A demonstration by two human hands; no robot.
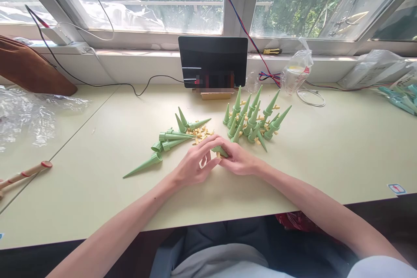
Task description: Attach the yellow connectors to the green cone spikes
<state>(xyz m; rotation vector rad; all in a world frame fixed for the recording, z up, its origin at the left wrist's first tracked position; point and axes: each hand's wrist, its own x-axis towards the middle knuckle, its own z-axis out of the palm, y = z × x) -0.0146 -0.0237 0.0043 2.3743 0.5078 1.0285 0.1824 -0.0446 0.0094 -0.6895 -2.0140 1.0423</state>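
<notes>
My right hand (241,158) is closed round a green plastic spike (220,150), most of it hidden by my fingers. A small yellow valve (218,155) sticks out of the spike towards me. My left hand (197,163) meets the right one there, its thumb and fingers closed on the valve. Just beyond my hands lies a pile of loose yellow valves (202,130). Left of it are several green spikes (177,136), a few upright and others lying down; one spike (143,165) lies nearest me. To the right, several upright spikes (252,117) have yellow valves fitted in their sides.
A black tablet (213,58) leans on a cardboard stand (216,95) by the window. A cable runs left from it. Clear plastic wrap (32,113) and a wooden stick (26,174) lie at left; a bagged cup (296,71) stands at back right.
</notes>
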